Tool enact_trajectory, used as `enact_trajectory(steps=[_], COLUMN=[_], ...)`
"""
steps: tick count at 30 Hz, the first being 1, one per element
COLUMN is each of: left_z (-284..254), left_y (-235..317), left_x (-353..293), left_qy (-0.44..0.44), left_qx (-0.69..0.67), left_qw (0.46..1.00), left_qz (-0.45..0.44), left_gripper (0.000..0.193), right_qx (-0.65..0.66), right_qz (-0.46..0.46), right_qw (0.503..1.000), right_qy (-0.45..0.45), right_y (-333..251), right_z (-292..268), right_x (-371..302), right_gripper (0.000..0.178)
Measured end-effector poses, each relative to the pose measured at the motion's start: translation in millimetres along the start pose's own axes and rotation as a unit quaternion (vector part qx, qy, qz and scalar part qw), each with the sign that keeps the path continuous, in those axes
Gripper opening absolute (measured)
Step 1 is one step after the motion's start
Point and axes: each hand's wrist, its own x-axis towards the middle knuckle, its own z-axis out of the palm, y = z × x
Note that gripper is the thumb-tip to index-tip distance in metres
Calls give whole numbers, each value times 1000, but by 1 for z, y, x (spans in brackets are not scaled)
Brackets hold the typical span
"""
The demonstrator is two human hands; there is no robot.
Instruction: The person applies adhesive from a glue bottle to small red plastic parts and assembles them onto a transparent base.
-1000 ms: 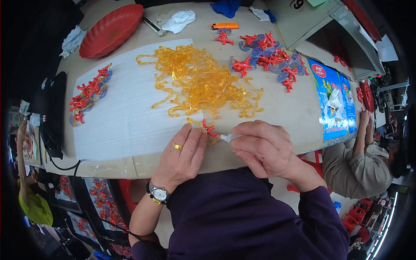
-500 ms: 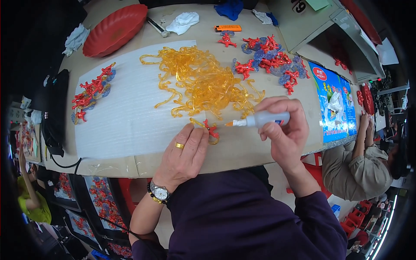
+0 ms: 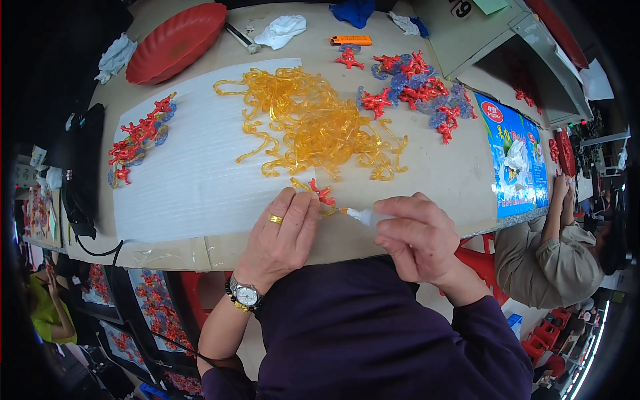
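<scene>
My left hand lies at the table's front edge, its fingers pressed together on a small red branched plastic piece with a curled yellow translucent strand against it. My right hand grips a pale squeeze bottle with a thin orange tip. That tip points left and is close to the lower end of the yellow strand; whether it touches, I cannot tell. Beyond my hands spreads a loose heap of yellow translucent strands, partly on a white foam sheet.
Red pieces joined to bluish clear parts lie in a row at left and a heap at right. Farther back are a red oval dish, an orange lighter and crumpled white cloth. A grey cabinet stands back right.
My right hand has come down and slightly left with the squeeze bottle, whose tip moved from beside the red piece to the strand's lower end. My left hand stays almost in place.
</scene>
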Motion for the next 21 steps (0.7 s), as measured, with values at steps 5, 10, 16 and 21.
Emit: enact_trajectory(steps=[5, 10, 16, 21], left_z=[-1, -2, -1, -1], left_y=[1, 1, -1, -3], left_x=[0, 0, 1, 1], left_qy=[1, -2, 3, 42], left_qx=[-1, -1, -1, -45], left_qw=[1000, 1000, 1000, 998], left_qz=[2, 2, 4, -26], left_gripper=[29, 29, 29, 28], right_qx=[-24, -55, -62, 102], right_qz=[-30, -42, -13, 161], right_qw=[999, 997, 993, 977], right_qy=[-9, -23, -104, 92], right_y=[1, 4, -2, 4], right_z=[6, 10, 0, -1], right_x=[0, 0, 3, 4], right_gripper=[29, 27, 35, 40])
